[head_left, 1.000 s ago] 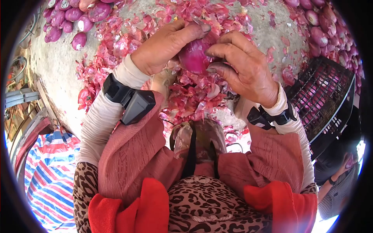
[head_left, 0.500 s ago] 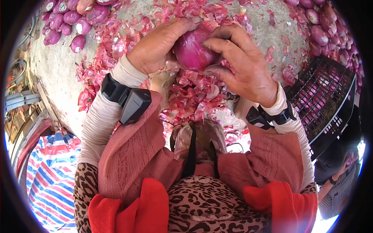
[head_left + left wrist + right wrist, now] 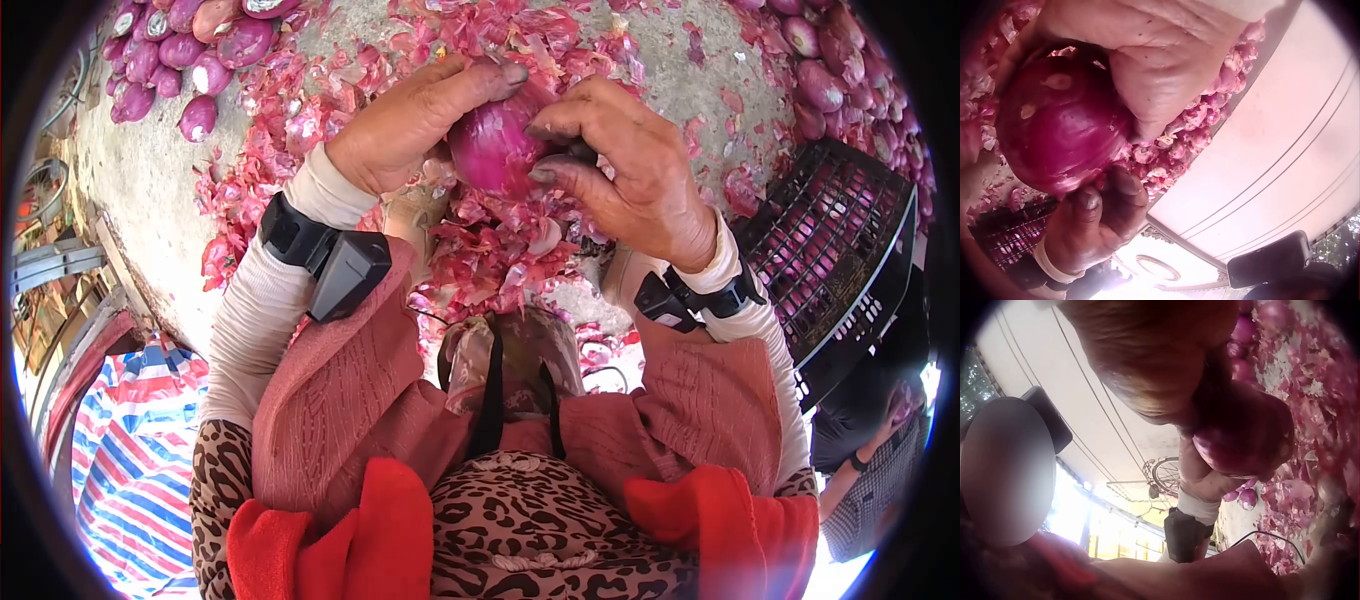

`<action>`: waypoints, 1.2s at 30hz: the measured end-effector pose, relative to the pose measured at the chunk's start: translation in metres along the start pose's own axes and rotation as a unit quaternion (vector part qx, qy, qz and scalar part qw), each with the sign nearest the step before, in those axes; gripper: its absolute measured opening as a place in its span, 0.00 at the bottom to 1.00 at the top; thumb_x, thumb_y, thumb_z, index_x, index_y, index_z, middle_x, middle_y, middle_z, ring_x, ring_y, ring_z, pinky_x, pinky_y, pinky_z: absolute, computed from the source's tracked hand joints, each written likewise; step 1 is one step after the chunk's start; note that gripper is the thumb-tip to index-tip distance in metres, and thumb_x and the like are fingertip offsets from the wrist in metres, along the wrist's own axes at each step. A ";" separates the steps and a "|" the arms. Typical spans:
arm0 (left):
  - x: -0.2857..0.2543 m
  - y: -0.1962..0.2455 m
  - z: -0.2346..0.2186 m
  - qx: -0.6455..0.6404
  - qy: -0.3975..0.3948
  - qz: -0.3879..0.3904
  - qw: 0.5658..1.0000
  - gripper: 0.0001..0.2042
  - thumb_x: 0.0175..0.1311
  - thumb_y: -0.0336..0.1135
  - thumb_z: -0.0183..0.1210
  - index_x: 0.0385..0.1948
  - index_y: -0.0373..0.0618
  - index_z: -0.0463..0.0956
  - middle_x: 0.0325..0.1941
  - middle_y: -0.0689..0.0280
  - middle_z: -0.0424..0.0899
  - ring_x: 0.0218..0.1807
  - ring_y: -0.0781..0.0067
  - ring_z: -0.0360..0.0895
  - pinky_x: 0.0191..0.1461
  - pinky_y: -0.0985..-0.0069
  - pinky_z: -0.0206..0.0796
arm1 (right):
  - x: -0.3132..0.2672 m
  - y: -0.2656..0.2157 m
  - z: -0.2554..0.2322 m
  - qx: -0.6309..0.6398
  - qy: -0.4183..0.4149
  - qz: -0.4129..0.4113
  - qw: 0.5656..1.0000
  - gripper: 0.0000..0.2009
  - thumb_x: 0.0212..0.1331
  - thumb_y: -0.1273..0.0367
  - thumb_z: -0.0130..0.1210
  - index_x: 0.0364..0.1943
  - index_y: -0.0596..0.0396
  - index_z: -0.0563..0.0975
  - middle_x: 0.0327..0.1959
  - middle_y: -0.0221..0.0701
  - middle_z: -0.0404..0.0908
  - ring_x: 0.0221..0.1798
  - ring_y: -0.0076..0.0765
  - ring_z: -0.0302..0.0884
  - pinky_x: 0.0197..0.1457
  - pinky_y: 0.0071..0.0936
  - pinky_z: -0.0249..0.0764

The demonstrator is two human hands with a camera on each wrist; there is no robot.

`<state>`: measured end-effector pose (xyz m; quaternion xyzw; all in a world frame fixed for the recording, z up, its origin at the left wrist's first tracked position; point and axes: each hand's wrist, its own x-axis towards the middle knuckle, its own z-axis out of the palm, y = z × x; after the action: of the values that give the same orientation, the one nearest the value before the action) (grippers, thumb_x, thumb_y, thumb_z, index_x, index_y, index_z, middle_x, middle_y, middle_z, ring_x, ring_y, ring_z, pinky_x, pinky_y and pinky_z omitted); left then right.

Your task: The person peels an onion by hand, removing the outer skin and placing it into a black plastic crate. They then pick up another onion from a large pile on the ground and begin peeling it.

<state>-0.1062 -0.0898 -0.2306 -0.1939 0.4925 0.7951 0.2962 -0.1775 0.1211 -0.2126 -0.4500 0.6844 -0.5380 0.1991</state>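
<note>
A large red onion with glossy purple-red skin is held up between both hands, above loose peelings. My left hand grips it from the left, thumb across its top. In the left wrist view the onion shows two pale spots on its smooth side, with the left palm against it. On its other side my right hand has curled fingers, the thumb and forefinger tips pinching at the onion's surface. The right wrist view shows the onion in shadow, partly covered by the right hand.
Papery onion skins litter the concrete floor. Whole red onions lie at the far left, with another heap at the far right. A black plastic crate stands at the right, near another person's arm. Striped sheeting lies at left.
The onion has turned in the hands, showing more of its round side, and shifted slightly left. My left hand moved a little left with it; the right fingertips shifted along its side.
</note>
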 end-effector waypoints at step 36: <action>0.003 -0.005 0.005 -0.063 0.054 -0.054 0.995 0.19 0.72 0.49 0.48 0.54 0.47 0.70 0.47 0.67 0.79 0.45 0.78 0.79 0.49 0.76 0.76 | -0.002 -0.001 -0.004 -0.067 -0.053 -0.032 0.996 0.22 0.36 0.79 0.66 0.41 0.54 0.75 0.39 0.37 0.70 0.43 0.46 0.72 0.44 0.36 0.71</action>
<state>-0.1053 -0.0829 -0.2341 -0.2811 0.4461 0.7955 0.2986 -0.1787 0.1248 -0.2107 -0.5114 0.6929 -0.4725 0.1874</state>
